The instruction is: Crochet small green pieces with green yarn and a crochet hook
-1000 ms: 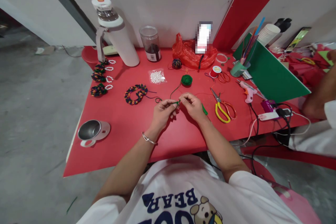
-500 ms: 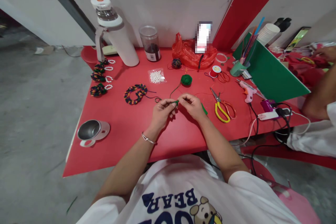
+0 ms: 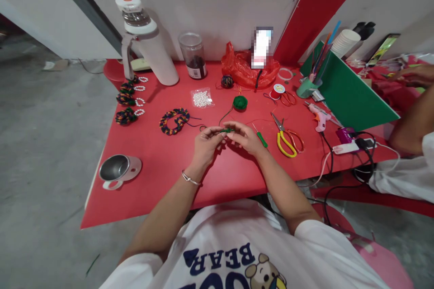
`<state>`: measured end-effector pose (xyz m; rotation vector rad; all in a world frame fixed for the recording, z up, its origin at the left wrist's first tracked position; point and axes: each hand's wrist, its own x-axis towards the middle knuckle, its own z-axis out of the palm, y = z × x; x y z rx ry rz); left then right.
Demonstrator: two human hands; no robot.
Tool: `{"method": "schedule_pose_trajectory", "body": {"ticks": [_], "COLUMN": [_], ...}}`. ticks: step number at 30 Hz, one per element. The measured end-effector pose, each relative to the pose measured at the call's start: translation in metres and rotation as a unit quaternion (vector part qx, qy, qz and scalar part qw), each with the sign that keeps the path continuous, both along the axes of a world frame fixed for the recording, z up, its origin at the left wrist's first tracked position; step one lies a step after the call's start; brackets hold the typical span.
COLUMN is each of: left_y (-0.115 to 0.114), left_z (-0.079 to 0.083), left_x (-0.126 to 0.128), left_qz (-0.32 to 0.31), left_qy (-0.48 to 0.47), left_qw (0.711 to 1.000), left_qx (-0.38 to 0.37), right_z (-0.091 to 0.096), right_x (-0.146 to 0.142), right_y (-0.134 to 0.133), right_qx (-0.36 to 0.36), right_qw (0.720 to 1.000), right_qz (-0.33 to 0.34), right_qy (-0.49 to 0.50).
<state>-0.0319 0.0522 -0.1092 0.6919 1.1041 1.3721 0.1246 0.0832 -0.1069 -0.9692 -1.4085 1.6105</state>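
Observation:
Between my fingertips is a small piece of green yarn [image 3: 227,130], pinched from both sides above the table. My left hand [image 3: 207,143] is closed on its left end, and my right hand [image 3: 246,137] on its right end. A strand runs from my left fingers up to a green yarn ball [image 3: 240,103]. To the right of my right hand lies a crochet hook [image 3: 261,137] with a green handle. A multicoloured crocheted loop [image 3: 174,121] rests left of my left hand.
Yellow-handled scissors [image 3: 286,137] and a pink glue gun [image 3: 319,117] lie to the right. Beads in a bag [image 3: 202,98], a jar [image 3: 193,56] and a tall bottle [image 3: 156,49] are farther back. A mug [image 3: 120,169] stands left. Behind a green board [image 3: 356,92] a person's arm shows.
My right hand has shifted slightly, so more of the green yarn shows between my hands. The crochet hook beside it is now fully uncovered.

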Motion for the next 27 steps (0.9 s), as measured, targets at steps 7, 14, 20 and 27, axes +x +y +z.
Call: {"method": "schedule_pose_trajectory", "body": {"ticks": [7,14,20,27], "left_y": [0.000,0.001,-0.002,0.001], "left_z": [0.002,0.000,0.001,0.002], "left_x": [0.001,-0.004,-0.004,-0.007], "left_qz": [-0.012,-0.038,-0.082,-0.044], "left_qy": [0.020,0.036,0.015,-0.012], "left_qw": [1.000,0.999,0.996,0.999], "left_qx": [-0.015,-0.005,-0.022,-0.007], "right_z": [-0.004,-0.012,-0.005,-0.005], "right_x": [0.000,0.001,0.000,0.004], "right_y": [0.004,0.006,0.004,0.005], "right_qx": [0.088,0.099,0.085,-0.011], "right_qw": [0.988,0.986,0.991,0.998], "right_qz": [-0.071,-0.094,-0.058,-0.061], "right_qy": [-0.101,-0.099,-0.091,0.004]}}
